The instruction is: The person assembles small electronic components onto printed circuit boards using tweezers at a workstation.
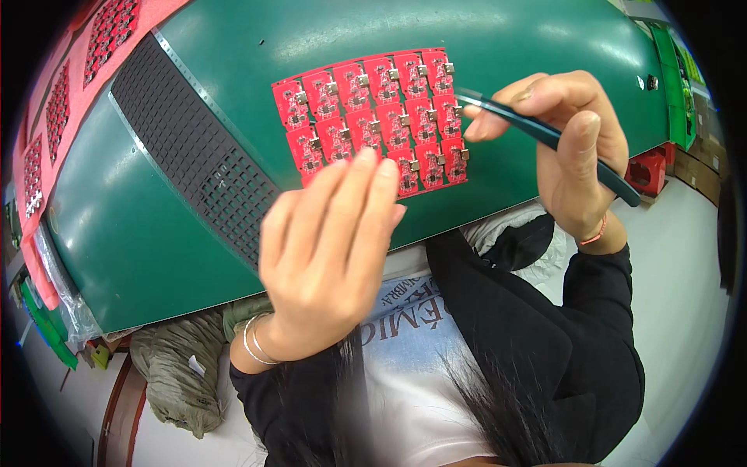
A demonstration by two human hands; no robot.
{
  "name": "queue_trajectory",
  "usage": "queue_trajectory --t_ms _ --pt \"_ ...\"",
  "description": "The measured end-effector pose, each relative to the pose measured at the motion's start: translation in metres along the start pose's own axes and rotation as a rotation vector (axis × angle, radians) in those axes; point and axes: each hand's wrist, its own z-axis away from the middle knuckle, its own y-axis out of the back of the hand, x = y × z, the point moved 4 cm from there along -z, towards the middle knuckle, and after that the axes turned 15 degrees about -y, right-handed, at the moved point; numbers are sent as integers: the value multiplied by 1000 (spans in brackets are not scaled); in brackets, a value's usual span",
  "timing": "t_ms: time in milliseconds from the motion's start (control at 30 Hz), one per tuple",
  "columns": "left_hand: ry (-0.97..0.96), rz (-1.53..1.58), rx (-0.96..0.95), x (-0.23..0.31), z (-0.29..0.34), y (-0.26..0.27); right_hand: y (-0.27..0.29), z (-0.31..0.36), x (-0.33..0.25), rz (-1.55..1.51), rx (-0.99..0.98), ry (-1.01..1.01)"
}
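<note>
A red circuit board panel (pixel 364 124) with rows of small boards lies on the green table. Each small board carries chips and a silver connector. My left hand (pixel 327 233) rests over the panel's lower left part, its fingers stretched out and the fingertips on the boards. Some boards are hidden under it. In my right hand (pixel 572 140) is a pair of dark tweezers (pixel 545 134), held at a slant with the tips close to the panel's right edge. Whether the tips hold anything is too small to tell. Left of the panel lies a black gridded tray (pixel 187 124) with a few small light parts in its pockets.
Pink sheeting (pixel 66 132) along the left side of the green table (pixel 117 257) bears more red boards (pixel 58 113). Clear plastic wrap (pixel 70 296) lies at the near left corner. Small dark pieces (pixel 651 81) sit far right, near green bins (pixel 671 78) and a red container (pixel 647 173).
</note>
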Motion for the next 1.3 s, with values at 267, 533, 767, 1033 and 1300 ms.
queue_trajectory --t_ms 267,533,767,1033,1300 --pt "-78 23 -10 -2 5 -10 1 -16 6 0 15 33" --pt "-69 66 2 -5 5 -11 -6 -24 10 -37 20 -3" --pt "-62 59 -13 -4 5 -13 -4 -28 15 -25 32 -3" --pt "-66 72 19 -5 5 -14 -5 -31 18 1 23 53" --pt "-103 131 -106 -5 0 -4 -5 -33 16 55 26 51"
